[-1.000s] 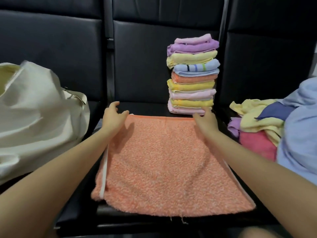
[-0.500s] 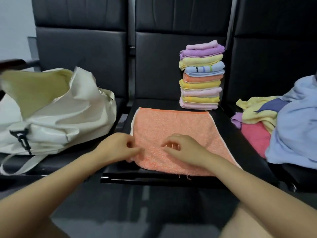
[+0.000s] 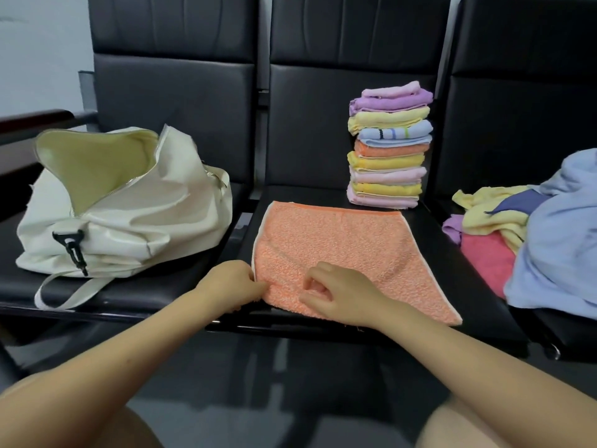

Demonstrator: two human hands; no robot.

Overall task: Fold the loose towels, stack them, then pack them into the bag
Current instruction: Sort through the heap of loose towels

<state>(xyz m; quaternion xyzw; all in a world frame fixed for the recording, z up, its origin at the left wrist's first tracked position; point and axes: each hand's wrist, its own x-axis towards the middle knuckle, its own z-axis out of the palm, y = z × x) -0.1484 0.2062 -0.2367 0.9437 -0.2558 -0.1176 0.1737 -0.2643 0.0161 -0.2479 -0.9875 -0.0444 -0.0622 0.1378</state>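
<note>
Head view: nearest the camera, the near-left corner of the orange towel (image 3: pixel 339 253) is pinched by the curled fingers of the left hand (image 3: pixel 231 286), just at the towel's white-trimmed left edge. Just to its right, the right hand (image 3: pixel 342 294) is laid on the near edge of the same towel, its fingers curled and cloth gathered beneath them. The towel is spread flat on the middle seat (image 3: pixel 478 286), its far edge lying near the stack of folded towels (image 3: pixel 389 145), which stands upright at the seat's back right. On the left seat an unzipped cream bag (image 3: pixel 129 208) is set, well apart from the hands. On the right seat the loose towels (image 3: pixel 533 234) are heaped.
</note>
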